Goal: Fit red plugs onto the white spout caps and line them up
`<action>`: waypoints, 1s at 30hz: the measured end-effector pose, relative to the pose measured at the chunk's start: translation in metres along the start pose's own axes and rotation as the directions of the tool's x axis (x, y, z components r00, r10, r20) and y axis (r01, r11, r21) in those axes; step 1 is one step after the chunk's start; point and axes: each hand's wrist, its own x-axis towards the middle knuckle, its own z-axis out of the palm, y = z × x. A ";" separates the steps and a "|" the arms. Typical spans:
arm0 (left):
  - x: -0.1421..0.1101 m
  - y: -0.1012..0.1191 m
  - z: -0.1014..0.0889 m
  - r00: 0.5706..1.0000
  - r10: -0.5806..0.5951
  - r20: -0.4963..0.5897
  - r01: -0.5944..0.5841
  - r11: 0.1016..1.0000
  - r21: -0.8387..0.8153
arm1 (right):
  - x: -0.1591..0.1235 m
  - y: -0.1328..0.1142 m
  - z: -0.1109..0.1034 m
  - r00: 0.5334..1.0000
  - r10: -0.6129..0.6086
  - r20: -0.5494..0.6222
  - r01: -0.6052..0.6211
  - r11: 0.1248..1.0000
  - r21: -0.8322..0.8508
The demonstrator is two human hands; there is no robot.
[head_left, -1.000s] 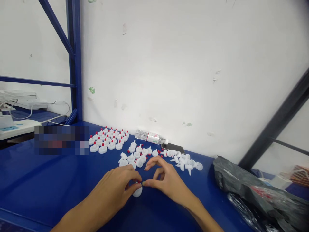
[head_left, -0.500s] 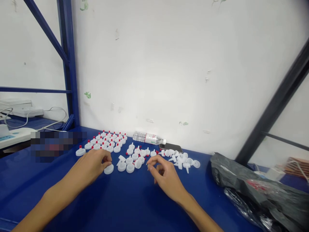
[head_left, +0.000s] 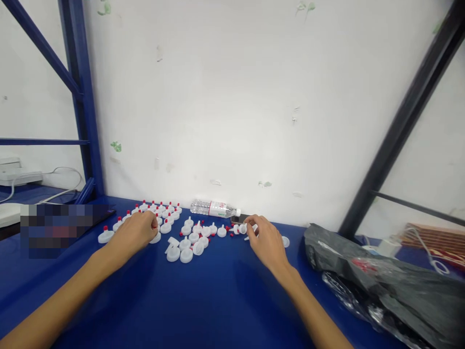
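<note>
Head view, white caps (head_left: 186, 256) on blue table (head_left: 203, 300), scuffed white wall (head_left: 218, 97) behind

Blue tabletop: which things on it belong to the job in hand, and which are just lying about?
Likely part of the job:
Red-tipped white caps, one at the fingertips of the left hand
Untipped white caps, some by the right hand
Loose red tips

Likely just lying about:
Bottle
Phone
Grey plastic bag

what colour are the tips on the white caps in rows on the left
The tips on those white caps are red, best seen in the head view.
</note>
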 end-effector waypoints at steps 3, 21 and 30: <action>0.004 -0.004 0.003 1.000 -0.026 0.004 0.026 0.998 0.058 | 0.004 0.013 -0.007 0.996 0.063 0.065 -0.054 0.991 -0.124; -0.015 0.011 -0.014 0.998 -0.068 -0.005 0.068 0.990 0.128 | 0.003 0.021 0.005 0.985 0.053 0.165 -0.003 0.958 -0.286; -0.099 0.071 0.004 0.981 0.189 0.051 -0.163 0.934 -0.318 | -0.017 -0.022 0.021 0.871 -0.154 0.466 -0.163 0.805 0.571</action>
